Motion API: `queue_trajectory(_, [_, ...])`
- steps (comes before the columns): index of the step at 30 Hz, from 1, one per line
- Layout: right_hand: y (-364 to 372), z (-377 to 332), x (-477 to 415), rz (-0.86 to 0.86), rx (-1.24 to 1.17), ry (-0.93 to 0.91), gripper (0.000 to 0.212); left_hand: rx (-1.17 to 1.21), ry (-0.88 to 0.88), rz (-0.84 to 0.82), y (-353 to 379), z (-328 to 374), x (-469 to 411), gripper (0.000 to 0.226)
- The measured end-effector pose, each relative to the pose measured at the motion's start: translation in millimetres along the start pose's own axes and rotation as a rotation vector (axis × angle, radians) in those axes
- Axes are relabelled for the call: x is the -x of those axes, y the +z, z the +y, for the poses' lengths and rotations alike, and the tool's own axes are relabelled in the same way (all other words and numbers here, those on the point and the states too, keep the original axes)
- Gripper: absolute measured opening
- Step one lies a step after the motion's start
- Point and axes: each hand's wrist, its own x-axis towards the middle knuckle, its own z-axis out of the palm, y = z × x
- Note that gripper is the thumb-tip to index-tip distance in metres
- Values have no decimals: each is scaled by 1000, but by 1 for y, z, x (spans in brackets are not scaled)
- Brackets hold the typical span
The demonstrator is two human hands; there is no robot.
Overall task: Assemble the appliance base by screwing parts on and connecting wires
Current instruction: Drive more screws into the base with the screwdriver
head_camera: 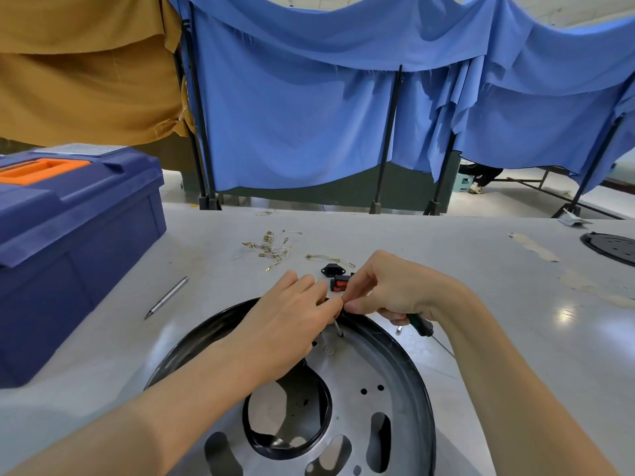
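your two hands are together at the far rim of the round appliance base with its black rim and slotted silver metal plate (347,400), which sits at the middle of the tabletop's near edge. your left hand (292,321) reaches across the plate with fairly straight fingers, its tips meeting those of your right hand (388,290); whether the left is actually pinching anything is hidden, so i cannot tell. your right hand has thumb and forefinger brought together at that same spot, while its lower fingers are curled round the green-handled screwdriver (421,326), parked in the palm, shaft pointing away to the right. a short white wire (338,328) drops from under your fingertips down to a hole in the plate, so this looks like the wiring step: seating a lead or a small part at the rim, not driving a screw. just beyond your fingers lie the small red rocker switch (341,285) and the black power socket (332,269), both apparently unfitted, and further toward the far edge a scatter of thin wires with gold ring terminals (271,249). next you will likely need the wire end held steady and lined up with its terminal before swinging the screwdriver back into working grip. the big blue plastic toolbox (68,235) occupies the left edge.
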Motion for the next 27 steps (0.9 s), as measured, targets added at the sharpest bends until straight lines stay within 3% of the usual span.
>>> queue_trajectory(10, [0,-1,0,-10,-17,2,10,-69,67,-33,5,1,-1,36])
queue_trajectory(14, [0,0,1,-8,-22,-1,10,-85,122,55,5,2,-3,16])
queue_trajectory(21, [0,-1,1,-6,-37,1,10,-97,152,83,6,3,-5,26])
queue_trajectory(27, [0,-1,2,-14,-28,-9,6,146,15,112,4,0,-3,28])
